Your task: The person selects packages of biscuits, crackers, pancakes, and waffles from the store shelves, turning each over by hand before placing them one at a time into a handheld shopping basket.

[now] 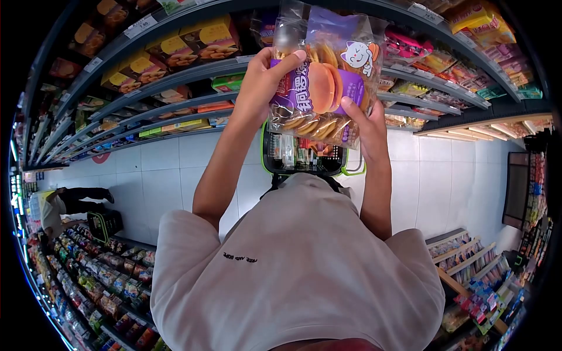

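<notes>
A clear, purple-printed bag of dorayaki pancakes [325, 88] is held up in front of the shelves. My left hand [264, 79] grips its left side, thumb lying across the front. On the lower right, my right hand [367, 120] pinches the bag with the thumb on its face. Round cakes show through the plastic above and below the label, and a white cartoon cat is printed near the top right. Below the bag, a black shopping basket with a green rim [268, 162] stands by my body, partly covered by the bag, with packaged goods inside.
Shelves of packaged snacks curve across the front, with yellow boxes [208, 40] at left and pink packets [407, 45] at right. Far left, another person [55, 210] is near a second black basket [105, 225]. Snack racks [99, 281] stand behind me. White tiles [170, 175] cover the floor.
</notes>
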Demonstrator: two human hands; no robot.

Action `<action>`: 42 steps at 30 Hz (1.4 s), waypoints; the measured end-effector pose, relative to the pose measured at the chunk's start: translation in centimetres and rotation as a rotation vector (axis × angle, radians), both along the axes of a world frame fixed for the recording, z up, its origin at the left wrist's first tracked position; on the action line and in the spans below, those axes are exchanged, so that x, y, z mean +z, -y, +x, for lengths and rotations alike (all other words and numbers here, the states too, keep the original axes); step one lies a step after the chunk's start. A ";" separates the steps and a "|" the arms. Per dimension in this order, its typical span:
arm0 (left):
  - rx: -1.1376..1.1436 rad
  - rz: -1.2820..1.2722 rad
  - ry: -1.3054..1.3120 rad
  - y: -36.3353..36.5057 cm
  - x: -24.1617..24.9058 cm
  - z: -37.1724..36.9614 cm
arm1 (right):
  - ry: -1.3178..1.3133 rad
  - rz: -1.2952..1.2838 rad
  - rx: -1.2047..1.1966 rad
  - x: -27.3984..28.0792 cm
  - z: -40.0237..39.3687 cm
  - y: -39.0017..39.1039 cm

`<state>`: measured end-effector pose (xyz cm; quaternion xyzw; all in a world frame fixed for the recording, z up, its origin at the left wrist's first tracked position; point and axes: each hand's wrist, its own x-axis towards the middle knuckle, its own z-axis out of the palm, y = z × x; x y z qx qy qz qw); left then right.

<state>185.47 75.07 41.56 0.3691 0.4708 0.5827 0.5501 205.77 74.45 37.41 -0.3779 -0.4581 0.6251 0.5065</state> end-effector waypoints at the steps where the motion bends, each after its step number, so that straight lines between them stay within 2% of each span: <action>1: -0.003 -0.004 0.001 0.0 -0.1 0.1 | 0.005 0.008 0.000 0.0 0.1 0.0; 26: -0.057 -0.022 -0.073 1.1 -3.5 -1.3 | 0.347 0.238 -0.004 -2.0 1.3 0.4; 34: -0.107 -0.128 -0.040 0.7 -5.1 -2.0 | 0.377 0.124 0.037 -2.6 1.2 0.5; 37: -0.085 -0.139 -0.141 0.8 -6.0 -1.6 | 0.392 0.121 0.065 -5.9 1.4 -0.4; 39: -0.090 -0.023 -0.333 0.6 -8.2 -1.4 | 0.446 0.139 0.094 -6.6 1.7 -0.6; 40: -0.089 -0.019 -0.450 0.7 -9.3 -1.3 | 0.602 0.039 0.164 -6.8 2.0 -0.6; 41: -0.091 -0.030 -0.443 0.9 -10.3 -1.1 | 0.756 -0.061 0.235 -6.9 2.3 -0.8; 42: -0.060 0.005 -0.630 1.1 -11.2 -0.8 | 0.719 -0.044 0.313 -10.2 3.1 -1.4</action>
